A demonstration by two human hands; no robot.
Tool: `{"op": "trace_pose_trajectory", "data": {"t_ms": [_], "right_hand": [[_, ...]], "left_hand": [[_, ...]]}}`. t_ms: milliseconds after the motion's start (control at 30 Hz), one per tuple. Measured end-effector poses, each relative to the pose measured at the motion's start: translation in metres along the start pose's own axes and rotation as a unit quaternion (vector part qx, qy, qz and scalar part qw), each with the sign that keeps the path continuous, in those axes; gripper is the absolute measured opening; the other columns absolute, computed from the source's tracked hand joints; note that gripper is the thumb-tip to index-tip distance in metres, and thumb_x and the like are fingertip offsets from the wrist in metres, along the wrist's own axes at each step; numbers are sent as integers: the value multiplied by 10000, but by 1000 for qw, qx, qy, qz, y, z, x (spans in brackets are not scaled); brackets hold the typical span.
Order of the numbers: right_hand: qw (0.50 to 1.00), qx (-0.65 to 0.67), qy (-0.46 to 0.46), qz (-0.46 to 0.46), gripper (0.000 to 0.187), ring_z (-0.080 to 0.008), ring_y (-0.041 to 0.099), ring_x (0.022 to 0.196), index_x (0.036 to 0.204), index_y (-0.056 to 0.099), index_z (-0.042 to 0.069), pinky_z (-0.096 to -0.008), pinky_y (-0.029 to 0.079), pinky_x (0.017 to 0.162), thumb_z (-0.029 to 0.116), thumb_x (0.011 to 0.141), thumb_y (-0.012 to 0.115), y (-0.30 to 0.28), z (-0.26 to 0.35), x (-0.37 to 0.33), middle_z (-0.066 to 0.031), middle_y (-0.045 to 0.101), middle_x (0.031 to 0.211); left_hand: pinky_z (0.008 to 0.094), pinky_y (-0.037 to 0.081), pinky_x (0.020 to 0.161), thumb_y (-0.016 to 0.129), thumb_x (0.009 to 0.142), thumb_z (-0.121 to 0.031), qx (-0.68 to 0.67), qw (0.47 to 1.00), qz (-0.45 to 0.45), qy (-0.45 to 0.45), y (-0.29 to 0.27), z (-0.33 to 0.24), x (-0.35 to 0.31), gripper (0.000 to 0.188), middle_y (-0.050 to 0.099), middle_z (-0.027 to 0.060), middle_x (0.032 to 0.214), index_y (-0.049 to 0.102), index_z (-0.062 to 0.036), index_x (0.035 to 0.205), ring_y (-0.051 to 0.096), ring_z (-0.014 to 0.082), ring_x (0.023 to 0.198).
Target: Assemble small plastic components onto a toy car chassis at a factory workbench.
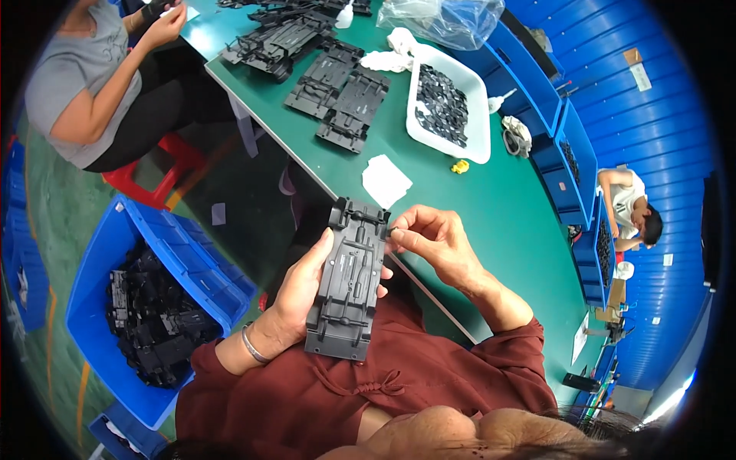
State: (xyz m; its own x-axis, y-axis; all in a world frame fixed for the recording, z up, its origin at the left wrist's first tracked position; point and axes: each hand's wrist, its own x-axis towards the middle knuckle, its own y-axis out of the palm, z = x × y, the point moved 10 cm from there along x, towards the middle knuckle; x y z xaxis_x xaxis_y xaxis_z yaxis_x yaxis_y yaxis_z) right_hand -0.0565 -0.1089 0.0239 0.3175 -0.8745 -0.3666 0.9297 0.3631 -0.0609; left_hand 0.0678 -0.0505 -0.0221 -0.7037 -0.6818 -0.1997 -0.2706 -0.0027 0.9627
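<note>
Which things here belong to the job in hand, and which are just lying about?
Likely part of the job:
black chassis, held in the left hand, right hand at its edge
similar chassis on the green table
small black parts in the white tray

Apparently just lying about:
white paper
yellow piece
white cloth
clear plastic bag

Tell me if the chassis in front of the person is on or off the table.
Off the table: the left hand holds up the chassis, thumb at one long side, fingertips showing at the other.

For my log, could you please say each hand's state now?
Left hand: holding the chassis.
Right hand: closed at its edge; anything held cannot be told.
</note>
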Motion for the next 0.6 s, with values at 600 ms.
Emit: {"op": "trace_pose_trajectory", "data": {"t_ms": [600], "right_hand": [[988, 123, 50, 73, 91, -120, 684, 847, 917, 686, -2, -265, 547, 804, 82, 950, 698, 1, -34, -29, -66, 713, 926]], "left_hand": [[465, 568, 985, 285, 1107, -421, 32, 995, -77, -58, 17, 25, -17, 596, 602, 194, 1380, 482, 37, 1435, 648, 328, 1182]]}}
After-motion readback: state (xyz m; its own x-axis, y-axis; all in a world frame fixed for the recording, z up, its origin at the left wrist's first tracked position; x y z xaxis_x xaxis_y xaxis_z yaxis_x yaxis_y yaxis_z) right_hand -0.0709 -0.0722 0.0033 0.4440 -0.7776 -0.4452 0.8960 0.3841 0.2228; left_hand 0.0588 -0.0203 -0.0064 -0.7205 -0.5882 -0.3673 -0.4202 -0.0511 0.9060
